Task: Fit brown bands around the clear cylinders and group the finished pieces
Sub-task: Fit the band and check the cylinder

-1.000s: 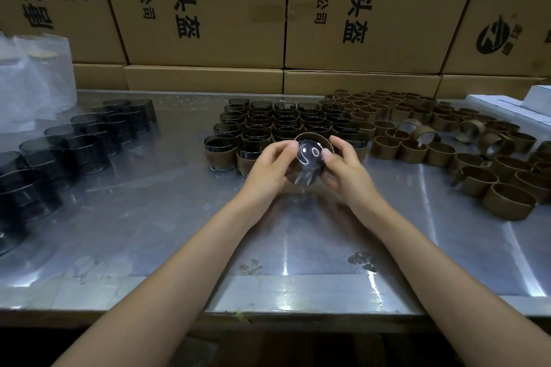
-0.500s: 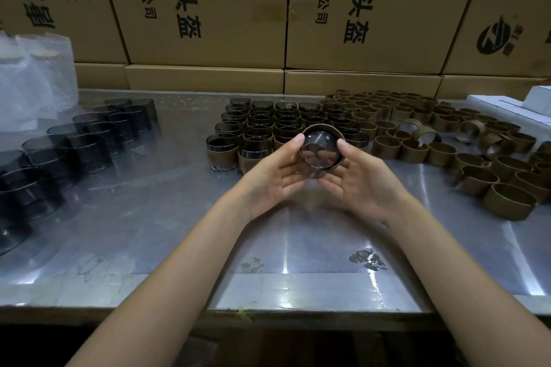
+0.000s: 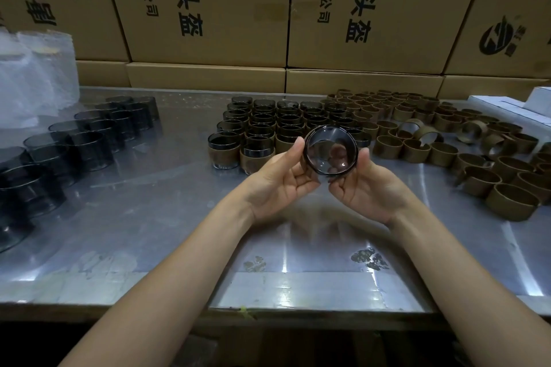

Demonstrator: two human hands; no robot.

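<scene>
Glass cylinder [image 3: 330, 149]: lifted above the steel table [image 3: 149, 217], mouth toward the camera.
Left hand [image 3: 280, 185]: fingers curled, gripping its left rim.
Right hand [image 3: 365, 188]: gripping its right rim.
Banded group [image 3: 268, 125]: just behind.
Loose bands [image 3: 447, 134]: right, reaching the table edge.

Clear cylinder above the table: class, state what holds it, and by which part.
Both hands hold the clear cylinder by its side wall: left hand on its left side, right hand on its right, open end facing the camera.

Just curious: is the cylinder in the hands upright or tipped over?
Tipped: the cylinder is held off the table with its round end facing the camera, left hand and right hand gripping its sides.
</scene>
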